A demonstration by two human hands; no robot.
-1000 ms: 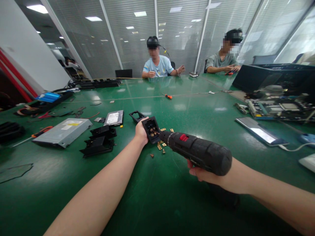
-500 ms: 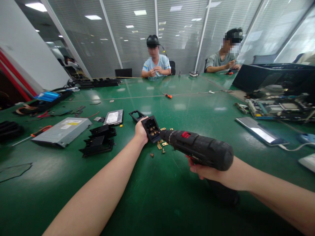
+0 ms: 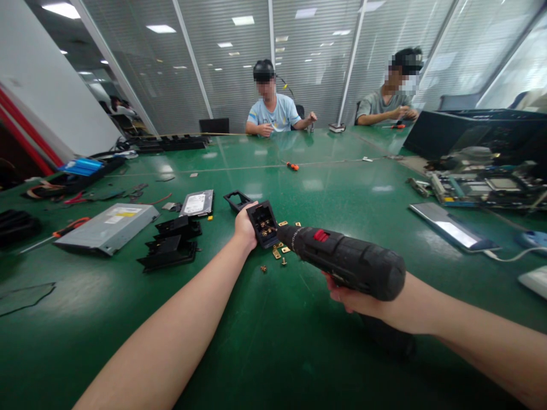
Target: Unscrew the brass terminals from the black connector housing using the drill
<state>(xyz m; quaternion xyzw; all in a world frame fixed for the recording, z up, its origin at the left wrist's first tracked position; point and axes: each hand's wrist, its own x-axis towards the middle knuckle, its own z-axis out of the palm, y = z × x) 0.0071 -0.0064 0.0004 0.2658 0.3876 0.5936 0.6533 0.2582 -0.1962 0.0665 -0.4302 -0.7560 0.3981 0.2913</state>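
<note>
Moved: almost nothing; the drill dipped a tiny bit since before.
Left hand: fingers wrapped around the small black box, tilted up off the green table.
Right hand: fingers closed around the drill, tip in the box.
Near: little gold bits under the box.

1. Green table, glossy, spanning the scene.
2. Left: silver drive, hard disk, black brackets.
3. Centre: brass pieces, loose.
4. Far centre: orange screwdriver.
5. Right: phone, circuit board.
</note>
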